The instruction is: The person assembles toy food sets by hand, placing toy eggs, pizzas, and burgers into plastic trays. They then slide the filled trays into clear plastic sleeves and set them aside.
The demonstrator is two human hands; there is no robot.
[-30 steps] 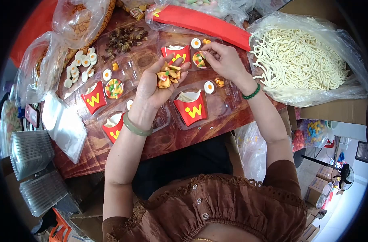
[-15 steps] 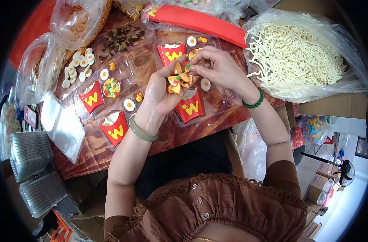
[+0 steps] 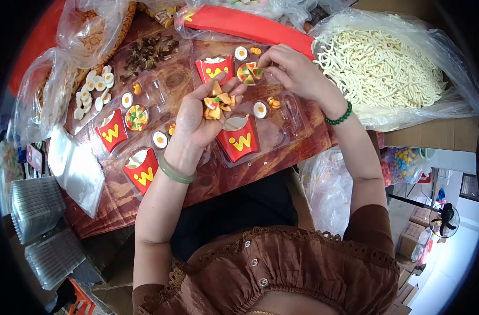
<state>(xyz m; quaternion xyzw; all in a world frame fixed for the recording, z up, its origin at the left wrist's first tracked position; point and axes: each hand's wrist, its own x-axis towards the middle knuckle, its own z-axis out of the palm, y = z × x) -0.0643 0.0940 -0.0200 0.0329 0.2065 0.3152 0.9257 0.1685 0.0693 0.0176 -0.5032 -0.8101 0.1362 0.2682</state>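
My left hand (image 3: 192,116), palm up with fingers curled, cradles a small heap of toy pizza slices (image 3: 217,106). Pinched together, the fingertips of my right hand (image 3: 292,69) are at a slice on the right edge of a round toy pizza (image 3: 247,74) in a clear tray. Beside that pizza sit a toy fried egg (image 3: 241,53) and a red toy fries box (image 3: 210,67), partly behind my left fingers. Nearer me are another red box (image 3: 237,139) and another fried egg (image 3: 260,109). To the left, a complete toy pizza (image 3: 137,118) lies in its tray.
A plastic bag of cream noodle-like strands (image 3: 381,79) stands at the right. Loose toy eggs (image 3: 99,83) and dark brown pieces (image 3: 151,52) lie at the back left. Stacked clear trays (image 3: 37,205) and white plastic sheets (image 3: 77,165) are at the left edge.
My right hand has moved away from the heap in my left palm to the round pizza in the tray. The whole view has shifted slightly left.
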